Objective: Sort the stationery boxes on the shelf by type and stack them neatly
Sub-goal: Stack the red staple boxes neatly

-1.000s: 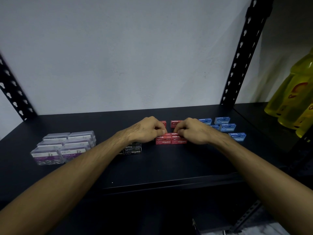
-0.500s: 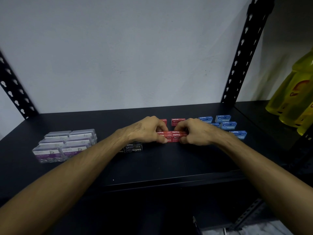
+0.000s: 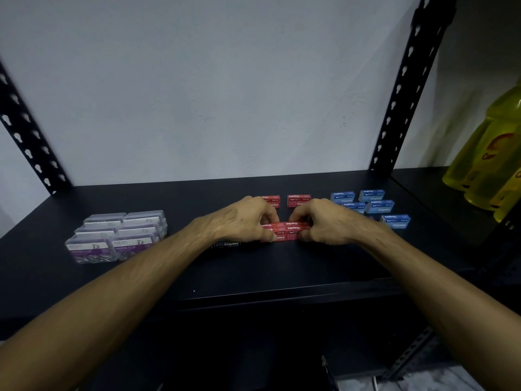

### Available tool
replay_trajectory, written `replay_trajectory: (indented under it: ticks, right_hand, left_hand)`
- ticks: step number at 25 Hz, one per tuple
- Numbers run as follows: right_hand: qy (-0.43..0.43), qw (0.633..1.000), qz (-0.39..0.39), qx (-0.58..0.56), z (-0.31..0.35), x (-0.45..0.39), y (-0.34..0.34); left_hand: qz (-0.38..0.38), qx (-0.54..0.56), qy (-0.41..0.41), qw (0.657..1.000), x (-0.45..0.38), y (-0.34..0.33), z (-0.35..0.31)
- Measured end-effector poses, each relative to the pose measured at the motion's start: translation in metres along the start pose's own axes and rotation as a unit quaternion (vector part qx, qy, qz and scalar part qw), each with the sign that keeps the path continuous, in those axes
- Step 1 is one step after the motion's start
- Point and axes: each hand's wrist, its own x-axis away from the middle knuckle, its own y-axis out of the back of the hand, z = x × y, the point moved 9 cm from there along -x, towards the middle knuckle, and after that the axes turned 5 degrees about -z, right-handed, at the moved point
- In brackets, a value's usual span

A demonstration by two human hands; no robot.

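Observation:
A small stack of red staple boxes (image 3: 287, 230) sits mid-shelf. My left hand (image 3: 239, 221) pinches its left end and my right hand (image 3: 324, 221) pinches its right end. Two more red staple boxes (image 3: 298, 200) stand just behind, the left one partly hidden by my left hand. A black staple box (image 3: 225, 244) lies under my left wrist, mostly hidden. Several blue staple boxes (image 3: 372, 204) are grouped to the right. Clear paper clip boxes (image 3: 118, 235) with purple labels are stacked in rows at the left.
The black shelf (image 3: 282, 272) has perforated black uprights at the back left (image 3: 28, 136) and back right (image 3: 403, 94). Yellow bottles (image 3: 490, 165) stand on the neighbouring shelf at the far right. A white wall closes the back.
Both hands have come down from the top of the red stack to grip its two ends. The stack sits slightly nearer the front edge.

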Motion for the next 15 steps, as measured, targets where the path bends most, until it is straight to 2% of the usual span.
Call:
replay_trajectory:
  ticks: [15]
  right_hand:
    - [-0.013, 1.0, -0.001, -0.004, 0.0013, 0.0049, 0.0003]
  left_hand:
    - [0.001, 0.006, -0.004, 1.0, 0.0033, -0.002, -0.0009]
